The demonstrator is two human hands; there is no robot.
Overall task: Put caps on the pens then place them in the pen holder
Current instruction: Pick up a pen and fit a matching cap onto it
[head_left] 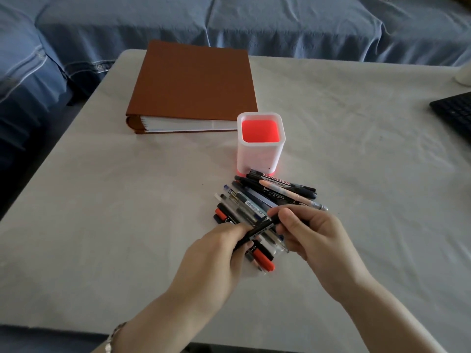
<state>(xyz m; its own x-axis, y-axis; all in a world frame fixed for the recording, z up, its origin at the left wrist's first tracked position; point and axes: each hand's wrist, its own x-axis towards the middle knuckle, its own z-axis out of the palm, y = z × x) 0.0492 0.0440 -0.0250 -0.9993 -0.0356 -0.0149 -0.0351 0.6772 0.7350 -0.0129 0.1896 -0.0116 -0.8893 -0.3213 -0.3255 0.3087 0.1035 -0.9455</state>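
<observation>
A white pen holder (pixel 260 155) with a red inside stands upright on the table, with no pens in it. Just in front of it lies a pile of several pens and markers (pixel 265 197), among them a black whiteboard marker (pixel 276 180) and a red-capped pen (pixel 263 258). Above the near end of the pile, my left hand (pixel 216 256) grips the barrel of a black pen (pixel 257 231). My right hand (pixel 309 233) pinches the pen's upper end, where a black cap sits; whether the cap is fully on is hidden by my fingers.
A thick brown binder (pixel 193 85) lies behind and left of the holder. A black keyboard (pixel 456 113) reaches in at the right edge, with a white object (pixel 463 75) behind it. A blue-covered sofa (pixel 229 21) runs along the table's far side and left.
</observation>
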